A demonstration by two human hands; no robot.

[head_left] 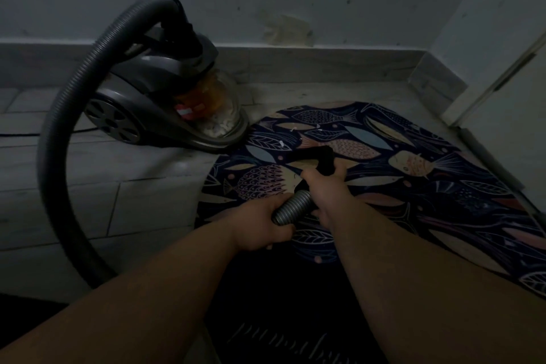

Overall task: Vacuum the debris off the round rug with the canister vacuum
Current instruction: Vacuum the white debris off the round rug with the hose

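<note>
On pale tiles [88,204] lies the round rug [443,186]; left hand [257,224] fingers wrap the hose [291,207], right hand [325,189] fingers its handle [323,156].

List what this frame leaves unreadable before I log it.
Head view, dim throughout.
- Nozzle mouth: black on dark rug, partly behind the right hand; contact with the round rug unclear.
- Hose: its lower run disappears behind the left forearm before reaching the left hand.
- Rug's near edge: covered by forearms; right side cut off by the frame.
- Debris: pale specks, too small to identify.
</note>
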